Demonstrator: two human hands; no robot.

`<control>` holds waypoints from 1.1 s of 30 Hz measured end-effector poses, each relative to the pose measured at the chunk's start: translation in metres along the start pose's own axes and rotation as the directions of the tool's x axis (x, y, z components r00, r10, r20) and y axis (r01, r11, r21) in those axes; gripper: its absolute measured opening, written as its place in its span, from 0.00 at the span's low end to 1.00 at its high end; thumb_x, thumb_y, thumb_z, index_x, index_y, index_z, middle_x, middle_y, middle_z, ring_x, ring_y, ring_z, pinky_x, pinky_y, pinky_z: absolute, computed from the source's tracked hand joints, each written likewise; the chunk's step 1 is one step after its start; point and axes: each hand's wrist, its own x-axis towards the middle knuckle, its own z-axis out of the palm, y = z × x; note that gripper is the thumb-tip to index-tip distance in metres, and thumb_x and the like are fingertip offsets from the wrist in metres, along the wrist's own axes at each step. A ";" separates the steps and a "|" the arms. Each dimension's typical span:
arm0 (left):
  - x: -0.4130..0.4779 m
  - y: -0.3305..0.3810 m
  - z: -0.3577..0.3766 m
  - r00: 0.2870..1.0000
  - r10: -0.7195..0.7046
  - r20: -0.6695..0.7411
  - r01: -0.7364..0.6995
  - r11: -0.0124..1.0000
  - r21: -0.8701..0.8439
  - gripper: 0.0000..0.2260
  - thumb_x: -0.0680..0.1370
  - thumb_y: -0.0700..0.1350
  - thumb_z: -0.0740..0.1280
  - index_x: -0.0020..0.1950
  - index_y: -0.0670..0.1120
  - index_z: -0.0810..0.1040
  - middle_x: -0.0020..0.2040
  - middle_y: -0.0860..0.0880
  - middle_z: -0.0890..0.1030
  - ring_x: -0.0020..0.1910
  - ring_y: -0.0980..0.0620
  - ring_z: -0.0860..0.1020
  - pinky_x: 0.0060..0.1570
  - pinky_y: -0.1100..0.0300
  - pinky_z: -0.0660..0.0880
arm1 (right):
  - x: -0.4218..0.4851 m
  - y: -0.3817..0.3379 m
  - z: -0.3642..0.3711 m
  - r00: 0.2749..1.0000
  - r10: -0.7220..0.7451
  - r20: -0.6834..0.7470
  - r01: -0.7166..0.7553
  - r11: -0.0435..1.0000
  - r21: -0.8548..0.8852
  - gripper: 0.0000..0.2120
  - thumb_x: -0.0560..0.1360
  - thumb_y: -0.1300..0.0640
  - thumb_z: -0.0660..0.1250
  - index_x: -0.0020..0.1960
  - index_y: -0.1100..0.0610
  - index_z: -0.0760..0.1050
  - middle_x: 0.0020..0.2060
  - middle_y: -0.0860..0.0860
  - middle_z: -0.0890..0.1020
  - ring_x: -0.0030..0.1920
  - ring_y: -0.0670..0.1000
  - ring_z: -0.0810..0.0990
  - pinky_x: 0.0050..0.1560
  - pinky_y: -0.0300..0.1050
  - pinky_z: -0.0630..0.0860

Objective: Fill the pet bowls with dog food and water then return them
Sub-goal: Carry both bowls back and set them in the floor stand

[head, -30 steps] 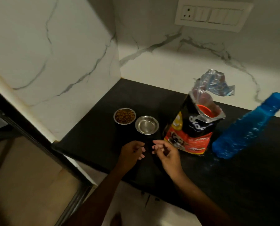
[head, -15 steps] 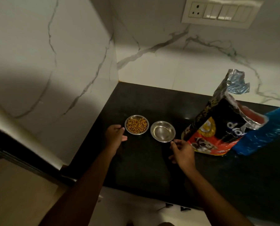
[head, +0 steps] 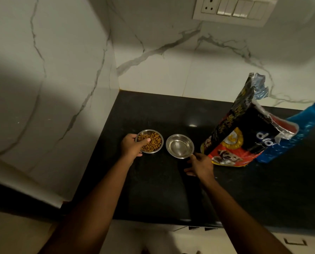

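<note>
Two small steel bowls sit side by side on the black counter (head: 153,189). The left bowl (head: 155,143) holds brown dog food; my left hand (head: 132,146) grips its near-left rim, thumb over the edge. The right bowl (head: 179,146) looks shiny, with clear water hard to make out. My right hand (head: 200,165) touches that bowl's near-right rim with its fingertips. An open black and red dog food bag (head: 242,136) stands to the right, and a blue water bottle (head: 292,136) leans behind it.
Marble walls meet in a corner behind the bowls. A switch panel (head: 233,10) hangs on the back wall above. The counter's front edge runs under my forearms, with white cabinet fronts (head: 189,239) below.
My hands moved apart and forward from the counter's middle. The left hand closed on the food bowl's rim; the right reached the other bowl's rim. The view shifted left.
</note>
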 end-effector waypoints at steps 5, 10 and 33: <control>0.003 -0.006 -0.003 1.000 -0.006 0.026 0.008 0.998 -0.066 0.15 0.80 0.47 0.66 0.63 0.41 0.76 0.57 0.39 0.81 0.48 0.43 0.83 0.34 0.54 0.81 | 0.005 -0.002 0.005 1.000 -0.006 -0.009 0.006 1.000 0.028 0.20 0.84 0.58 0.56 0.75 0.58 0.64 0.50 0.58 0.82 0.37 0.55 0.86 0.35 0.47 0.84; 0.000 -0.009 -0.005 0.997 -0.064 0.046 0.070 0.989 -0.127 0.12 0.82 0.40 0.60 0.65 0.40 0.75 0.56 0.38 0.80 0.42 0.43 0.84 0.35 0.53 0.83 | 0.010 -0.005 0.007 1.000 -0.011 -0.014 0.012 1.000 0.023 0.18 0.84 0.56 0.55 0.73 0.57 0.66 0.50 0.56 0.80 0.37 0.55 0.85 0.33 0.46 0.83; -0.029 -0.019 -0.012 0.995 -0.088 0.053 0.097 0.974 -0.206 0.13 0.82 0.37 0.60 0.66 0.37 0.72 0.50 0.38 0.80 0.35 0.44 0.84 0.31 0.56 0.83 | 0.023 0.000 0.006 0.971 -0.239 -0.027 0.235 0.967 -0.097 0.07 0.81 0.60 0.62 0.55 0.61 0.77 0.32 0.54 0.81 0.23 0.45 0.77 0.22 0.35 0.71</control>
